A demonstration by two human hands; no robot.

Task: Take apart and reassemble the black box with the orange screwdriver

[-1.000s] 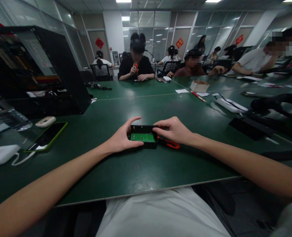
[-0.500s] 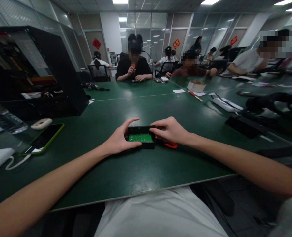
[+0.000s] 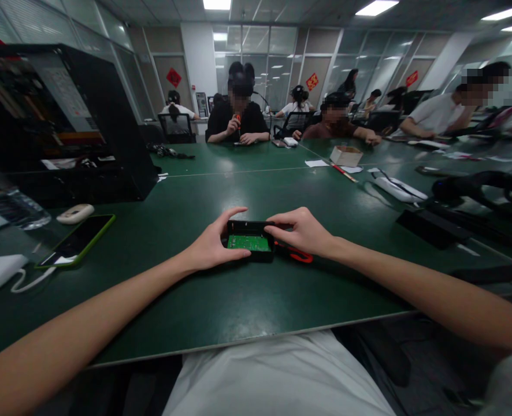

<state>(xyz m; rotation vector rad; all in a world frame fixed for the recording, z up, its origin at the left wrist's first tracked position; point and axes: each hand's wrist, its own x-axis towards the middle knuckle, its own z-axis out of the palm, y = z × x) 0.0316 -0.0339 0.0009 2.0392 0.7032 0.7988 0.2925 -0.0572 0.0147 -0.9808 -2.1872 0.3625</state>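
Note:
A small black plastic case point(image 3: 262, 257) sits low over the table in front of me, its open face showing a green circuit board point(image 3: 249, 243) inside. My left hand point(image 3: 215, 242) grips the case's left end, thumb along the near edge and forefinger arched over the far side. With thumb and fingertips, my right hand point(image 3: 301, 230) pinches the far right corner of the case. Just right of the case, partly under my right hand, lies a tool with red-and-black handles point(image 3: 299, 254); its kind is hard to make out.
An opened black computer tower point(image 3: 134, 167) stands at left, near a green-edged phone point(image 3: 78, 241), a white earbud case point(image 3: 75, 214) and a clear bottle point(image 3: 17, 208). At right lie a small box point(image 3: 346, 156), a white pouch point(image 3: 399, 189) and dark gear. Other people sit across the green table point(image 3: 238, 306).
The view has shifted slightly, so everything appears a little to the right. Both hands keep the same hold on the case.

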